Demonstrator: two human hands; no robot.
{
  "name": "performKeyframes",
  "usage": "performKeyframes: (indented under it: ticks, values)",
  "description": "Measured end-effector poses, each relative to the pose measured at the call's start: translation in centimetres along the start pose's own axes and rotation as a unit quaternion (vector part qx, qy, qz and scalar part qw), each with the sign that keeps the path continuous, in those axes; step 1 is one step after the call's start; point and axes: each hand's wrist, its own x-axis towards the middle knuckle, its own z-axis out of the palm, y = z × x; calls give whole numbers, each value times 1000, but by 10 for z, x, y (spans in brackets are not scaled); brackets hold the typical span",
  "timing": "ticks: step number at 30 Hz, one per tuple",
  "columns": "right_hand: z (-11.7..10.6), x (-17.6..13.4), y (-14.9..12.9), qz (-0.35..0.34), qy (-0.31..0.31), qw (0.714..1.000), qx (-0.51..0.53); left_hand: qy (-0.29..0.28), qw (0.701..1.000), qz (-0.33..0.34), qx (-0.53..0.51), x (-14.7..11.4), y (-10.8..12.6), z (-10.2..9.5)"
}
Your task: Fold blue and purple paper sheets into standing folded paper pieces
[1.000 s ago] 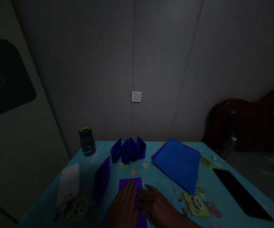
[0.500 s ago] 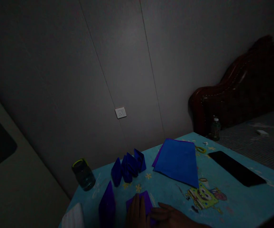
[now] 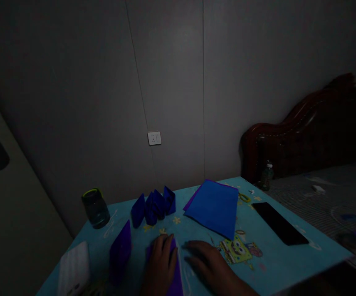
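A sheet of purple paper point(image 3: 175, 279) lies flat near the front of the table, partly covered by my left hand point(image 3: 161, 263). That hand presses down on it with its fingers stretched forward. To the right of the paper, my right hand point(image 3: 211, 263) is over the tablecloth, fingers apart and holding nothing. Left of both hands stands a folded purple paper piece point(image 3: 121, 250). Behind it is a row of several folded dark blue paper pieces point(image 3: 156, 206). Blue sheets point(image 3: 213, 207) with purple under them lie flat beyond my right hand.
A dark glass point(image 3: 96, 209) stands at the table's left edge, with a white ridged object point(image 3: 74, 269) in front. Yellow-handled scissors point(image 3: 244, 197) and a flat black object point(image 3: 279, 224) lie on the right. A bottle point(image 3: 267, 177) stands by the dark wooden headboard point(image 3: 301, 127).
My right hand has moved off the purple paper to the right. My left hand stays on the paper. The camera view has tilted and shifted, showing more of the table's front.
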Motion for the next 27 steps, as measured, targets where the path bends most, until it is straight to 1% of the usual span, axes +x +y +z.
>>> performKeyframes:
  ticks: [2, 4, 6, 7, 9, 11, 13, 16, 17, 18, 19, 20, 23, 25, 27]
  values:
    - [-6, 5, -11, 14, -10, 999, 52, 13, 999, 22, -46, 5, 10, -6]
    - [-7, 13, -22, 17, -7, 993, 118, 33, 995, 36, -89, 10, 20, -12]
    - [-5, 21, -33, 11, -6, 980, 200, 64, 989, 39, -131, 18, 30, -19]
    - [-4, 24, -39, 4, -15, 970, 243, 83, 984, 37, -152, 23, 36, -24]
    - [-4, 30, -48, -6, -39, 949, 314, 103, 973, 33, -202, 34, 46, -34]
    - [-7, 34, -54, 1, -67, 929, 364, 112, 962, 18, -250, 45, 55, -45]
    - [-12, 36, -56, 20, -101, 905, 413, 101, 944, -4, -314, 54, 60, -54]
    - [-19, 38, -53, 49, -161, 847, 504, 75, 912, -48, -400, 62, 64, -66]
    - [-20, 38, -51, 59, -175, 829, 528, 64, 903, -62, -419, 63, 65, -69]
    - [-21, 40, -49, 69, -180, 817, 543, 53, 898, -74, -431, 64, 66, -72]
    - [-21, 41, -47, 82, -174, 813, 549, 43, 895, -84, -435, 65, 67, -75]
    - [-22, 43, -45, 99, -157, 816, 547, 30, 897, -90, -432, 66, 67, -78]
    - [-23, 48, -41, 155, -74, 832, 527, -19, 916, -99, -389, 70, 64, -85]
    - [-26, 49, -39, 184, -34, 834, 519, -44, 930, -99, -351, 73, 57, -85]
    - [-31, 49, -35, 197, -14, 833, 517, -55, 946, -95, -305, 77, 45, -80]
